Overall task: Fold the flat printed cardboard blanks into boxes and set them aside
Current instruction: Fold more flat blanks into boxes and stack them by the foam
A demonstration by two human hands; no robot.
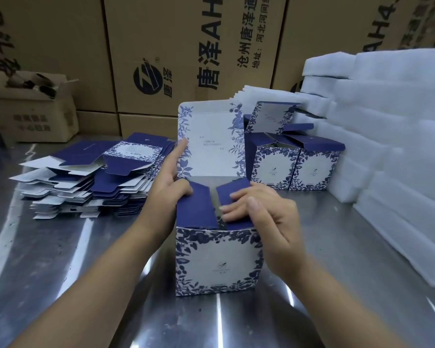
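A blue-and-white floral box (217,262) stands upright on the steel table in front of me, its lid flap raised at the back. My left hand (167,182) holds the box's left side, thumb on the left blue inner flap, index finger stretched up along the lid's edge. My right hand (264,217) presses its fingers down on the right blue inner flap. A stack of flat printed blanks (91,177) lies to the left. Two folded boxes (294,163) stand behind on the right, with another open one (271,116) above them.
White foam sheets (387,136) are piled along the right side of the steel table (86,285). Large brown shipping cartons (186,54) form a wall behind. A smaller open carton (33,106) sits at the far left.
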